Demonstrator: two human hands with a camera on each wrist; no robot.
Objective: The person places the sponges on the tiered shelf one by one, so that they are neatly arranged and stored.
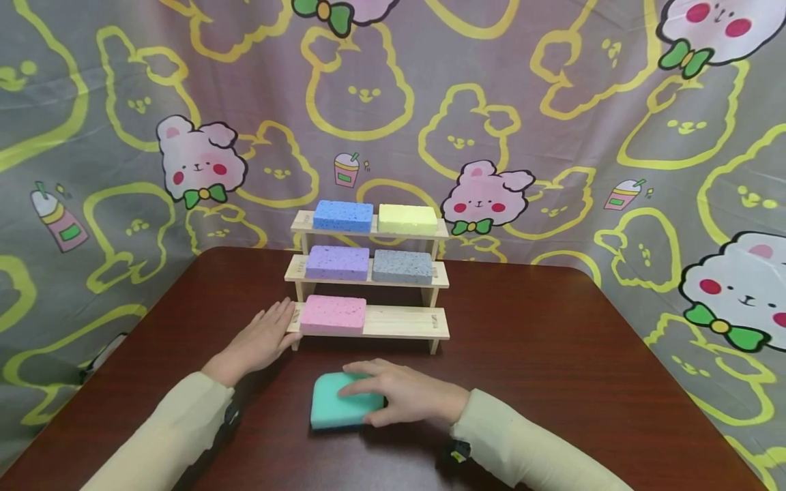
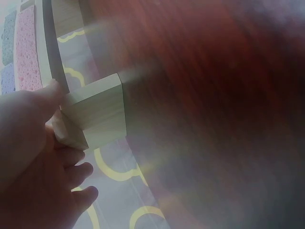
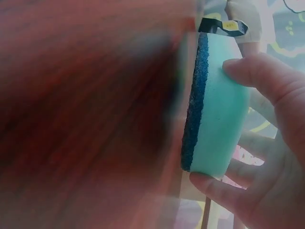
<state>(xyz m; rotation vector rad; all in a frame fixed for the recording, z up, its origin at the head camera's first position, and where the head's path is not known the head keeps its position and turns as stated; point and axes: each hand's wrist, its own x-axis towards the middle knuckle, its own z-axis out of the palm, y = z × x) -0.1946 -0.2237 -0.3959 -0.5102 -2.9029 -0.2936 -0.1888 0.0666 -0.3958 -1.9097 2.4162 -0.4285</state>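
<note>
A three-step wooden stand (image 1: 402, 322) holds sponges: blue (image 1: 342, 216) and yellow (image 1: 407, 219) on top, purple (image 1: 338, 262) and grey (image 1: 402, 266) in the middle, pink (image 1: 333, 314) on the bottom step's left half. My left hand (image 1: 258, 341) holds the left end of that bottom step, thumb at its front edge. In front of the stand, my right hand (image 1: 408, 394) grips a teal sponge (image 1: 331, 404) between thumb and fingers, low over the table. The right wrist view shows its dark blue scouring layer (image 3: 195, 105) facing the tabletop.
The dark reddish-brown table (image 1: 540, 354) extends to both sides of the stand. Behind it and around the sides hangs a grey curtain (image 1: 399, 157) printed with cartoon bears and rabbits. Bare board shows on the bottom step, right of the pink sponge.
</note>
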